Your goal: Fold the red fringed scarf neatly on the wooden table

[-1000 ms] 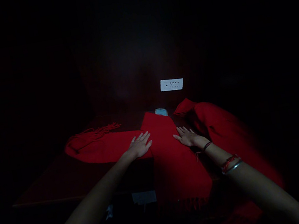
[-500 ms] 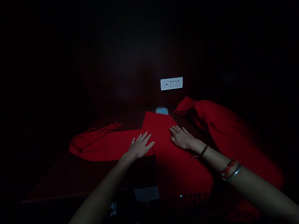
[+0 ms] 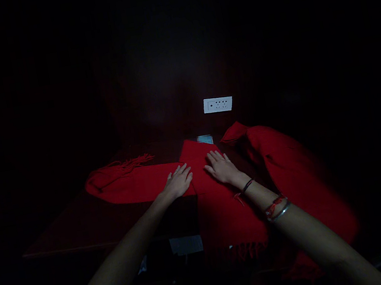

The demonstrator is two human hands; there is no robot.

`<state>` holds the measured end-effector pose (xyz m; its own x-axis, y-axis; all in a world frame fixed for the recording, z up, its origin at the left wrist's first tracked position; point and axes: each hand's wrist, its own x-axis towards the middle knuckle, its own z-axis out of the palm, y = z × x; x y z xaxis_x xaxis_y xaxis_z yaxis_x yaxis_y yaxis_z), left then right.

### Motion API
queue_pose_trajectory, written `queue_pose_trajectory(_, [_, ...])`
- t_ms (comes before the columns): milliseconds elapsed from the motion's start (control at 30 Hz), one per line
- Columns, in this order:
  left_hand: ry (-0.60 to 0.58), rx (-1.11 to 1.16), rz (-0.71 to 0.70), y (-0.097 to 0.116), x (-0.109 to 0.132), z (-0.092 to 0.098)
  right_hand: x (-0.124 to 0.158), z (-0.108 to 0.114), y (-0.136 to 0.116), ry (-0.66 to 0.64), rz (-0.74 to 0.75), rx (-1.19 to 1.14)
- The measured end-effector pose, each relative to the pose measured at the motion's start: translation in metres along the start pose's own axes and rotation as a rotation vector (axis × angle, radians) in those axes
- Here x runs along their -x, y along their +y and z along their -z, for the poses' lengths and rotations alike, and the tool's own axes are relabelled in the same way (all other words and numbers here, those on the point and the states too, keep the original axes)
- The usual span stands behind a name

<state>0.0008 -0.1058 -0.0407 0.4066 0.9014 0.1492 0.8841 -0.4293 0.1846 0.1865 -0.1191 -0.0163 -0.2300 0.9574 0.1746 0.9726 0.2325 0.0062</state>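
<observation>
A red fringed scarf (image 3: 221,211) lies over a dark table (image 3: 80,226), one length running toward me and hanging off the front edge, another stretching left to a fringed end (image 3: 124,165). My left hand (image 3: 178,181) rests flat on the scarf where the two lengths meet, fingers stretched out. My right hand (image 3: 221,167) lies flat on the middle length, fingers apart, close beside the left. Bracelets circle my right wrist and forearm.
More red cloth (image 3: 291,169) is heaped at the right and spills off the table. A white socket plate (image 3: 218,104) sits on the dark wall behind, with a small pale object (image 3: 205,139) below it. A pale thing (image 3: 185,244) shows under the table edge.
My right hand has slid left and a little away from me across the scarf, closing on the left hand. The left hand has barely moved.
</observation>
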Motion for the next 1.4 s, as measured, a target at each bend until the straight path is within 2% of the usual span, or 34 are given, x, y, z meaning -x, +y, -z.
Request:
queue_pose_trajectory(100, [0.022, -0.006, -0.022, 0.001, -0.007, -0.001, -0.008, -0.008, -0.009, -0.135, 0.097, -0.059])
queue_pose_trajectory(200, [-0.092, -0.034, -0.038, -0.002, -0.012, -0.004, -0.018, -0.012, 0.010, -0.249, 0.003, -0.057])
queue_pose_trajectory(300, [-0.163, -0.027, -0.022, -0.001, -0.019, -0.003, -0.027, -0.005, 0.031, -0.310, -0.124, -0.040])
queue_pose_trajectory(367, [-0.118, -0.030, -0.010, 0.003, -0.026, -0.001, -0.031, 0.000, 0.032, -0.262, -0.098, -0.044])
queue_pose_trajectory(467, [-0.001, -0.045, -0.006, 0.008, -0.036, -0.001, -0.030, -0.002, 0.021, -0.197, 0.024, -0.068])
queue_pose_trajectory(567, [-0.055, -0.047, -0.003, 0.002, -0.037, -0.009, -0.022, -0.013, 0.018, -0.232, 0.015, -0.075])
queue_pose_trajectory(667, [-0.090, -0.053, -0.014, -0.007, -0.029, -0.013, -0.015, -0.018, 0.027, -0.233, -0.035, -0.075])
queue_pose_trajectory(767, [-0.057, -0.066, 0.008, -0.011, -0.016, -0.011, -0.010, -0.013, 0.029, -0.220, -0.057, -0.068])
queue_pose_trajectory(900, [0.016, -0.101, 0.025, -0.004, -0.001, -0.008, 0.003, -0.010, 0.013, -0.108, 0.053, -0.061])
queue_pose_trajectory(1067, [-0.056, -0.110, -0.001, -0.003, 0.014, -0.007, 0.015, -0.012, 0.000, -0.188, 0.068, -0.053])
queue_pose_trajectory(1167, [-0.030, -0.110, 0.106, -0.006, 0.020, -0.005, 0.007, -0.006, -0.002, -0.213, 0.069, -0.069])
queue_pose_trajectory(1233, [-0.042, -0.119, 0.185, -0.007, 0.022, -0.003, -0.002, -0.001, -0.007, -0.157, 0.146, -0.082])
queue_pose_trajectory(1300, [-0.075, -0.119, 0.203, -0.007, 0.023, -0.001, -0.012, 0.002, -0.017, -0.093, 0.303, -0.094])
queue_pose_trajectory(1400, [-0.097, -0.121, 0.211, -0.008, 0.024, 0.000, -0.025, -0.002, -0.032, -0.138, 0.464, -0.105])
